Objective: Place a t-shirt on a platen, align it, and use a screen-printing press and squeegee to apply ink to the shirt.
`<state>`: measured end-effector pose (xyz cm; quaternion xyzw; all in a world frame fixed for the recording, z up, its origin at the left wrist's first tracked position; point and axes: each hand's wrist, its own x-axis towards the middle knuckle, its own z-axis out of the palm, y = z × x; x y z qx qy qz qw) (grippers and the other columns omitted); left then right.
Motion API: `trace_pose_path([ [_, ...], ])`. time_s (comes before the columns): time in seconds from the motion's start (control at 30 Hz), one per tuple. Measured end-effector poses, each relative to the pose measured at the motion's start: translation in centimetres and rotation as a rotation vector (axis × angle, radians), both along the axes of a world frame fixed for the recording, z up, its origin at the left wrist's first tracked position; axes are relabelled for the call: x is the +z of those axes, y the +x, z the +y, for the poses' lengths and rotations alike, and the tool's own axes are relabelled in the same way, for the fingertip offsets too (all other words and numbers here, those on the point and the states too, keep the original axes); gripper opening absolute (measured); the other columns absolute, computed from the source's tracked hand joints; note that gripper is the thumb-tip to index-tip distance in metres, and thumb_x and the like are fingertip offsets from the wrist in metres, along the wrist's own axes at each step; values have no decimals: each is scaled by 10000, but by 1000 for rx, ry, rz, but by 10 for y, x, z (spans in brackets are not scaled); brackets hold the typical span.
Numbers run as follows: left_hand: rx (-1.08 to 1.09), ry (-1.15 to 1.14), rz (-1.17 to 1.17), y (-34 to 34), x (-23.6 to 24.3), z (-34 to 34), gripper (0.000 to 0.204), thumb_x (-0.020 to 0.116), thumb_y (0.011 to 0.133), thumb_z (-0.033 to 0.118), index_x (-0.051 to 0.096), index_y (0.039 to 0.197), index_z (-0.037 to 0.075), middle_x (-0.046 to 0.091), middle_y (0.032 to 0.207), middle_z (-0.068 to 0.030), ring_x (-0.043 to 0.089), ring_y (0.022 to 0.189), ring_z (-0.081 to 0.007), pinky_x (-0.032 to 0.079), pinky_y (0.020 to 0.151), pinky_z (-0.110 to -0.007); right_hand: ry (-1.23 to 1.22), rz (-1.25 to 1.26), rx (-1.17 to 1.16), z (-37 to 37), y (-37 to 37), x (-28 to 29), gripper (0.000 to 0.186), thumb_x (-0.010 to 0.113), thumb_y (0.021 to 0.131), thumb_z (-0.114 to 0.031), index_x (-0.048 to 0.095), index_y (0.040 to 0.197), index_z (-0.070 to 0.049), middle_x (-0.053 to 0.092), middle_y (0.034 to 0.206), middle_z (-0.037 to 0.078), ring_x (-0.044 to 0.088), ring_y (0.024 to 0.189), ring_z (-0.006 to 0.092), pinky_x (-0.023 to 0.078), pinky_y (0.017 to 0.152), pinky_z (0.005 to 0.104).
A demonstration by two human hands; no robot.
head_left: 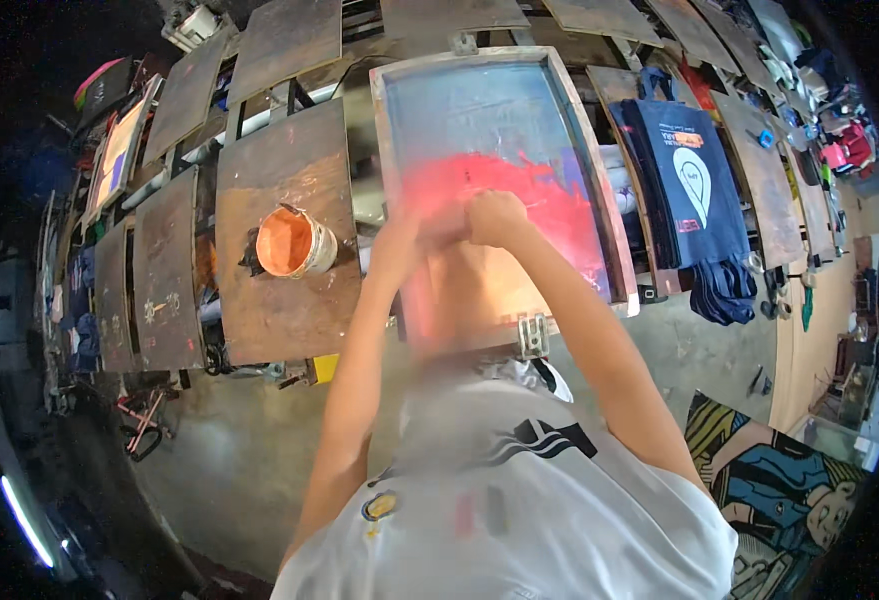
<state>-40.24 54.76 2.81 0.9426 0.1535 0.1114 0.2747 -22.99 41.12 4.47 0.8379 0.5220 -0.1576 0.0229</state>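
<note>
A metal-framed printing screen (599, 180) lies on a brown board in front of me, its mesh smeared with red-orange ink (549, 200). My left hand (399, 235) and my right hand (496, 217) are both closed on a squeegee handle (446, 232) that runs across the screen's middle; the blade itself is blurred and mostly hidden by my hands. Both arms reach straight forward over my white shirt. A hinge clamp (532, 335) holds the screen's near edge.
A tub of orange ink (294, 242) stands on the brown board (279, 300) to my left. More brown boards (164, 270) line up on both sides. A dark printed bag (684, 180) lies on the board to my right, with dark cloth (724, 290) hanging below it.
</note>
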Motion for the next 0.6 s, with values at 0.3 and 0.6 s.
trace_pose_path([
  [0.3, 274, 63, 67, -27, -9, -50, 397, 779, 813, 181, 533, 1072, 9, 548, 1055, -219, 589, 956, -454, 490, 771, -514, -19, 46, 149, 7, -1, 4, 240, 769, 758, -268, 773, 946, -117, 747, 1035, 103, 711, 1009, 253, 582, 807, 410],
  [0.6, 733, 116, 255, -48, -3, -166, 296, 708, 870, 148, 544, 1090, 38, 532, 1053, -215, 602, 937, -452, 508, 744, -525, 286, -32, 662, -29, -11, -39, 179, 722, 776, -262, 754, 867, -111, 726, 936, 62, 676, 977, 237, 580, 764, 411],
])
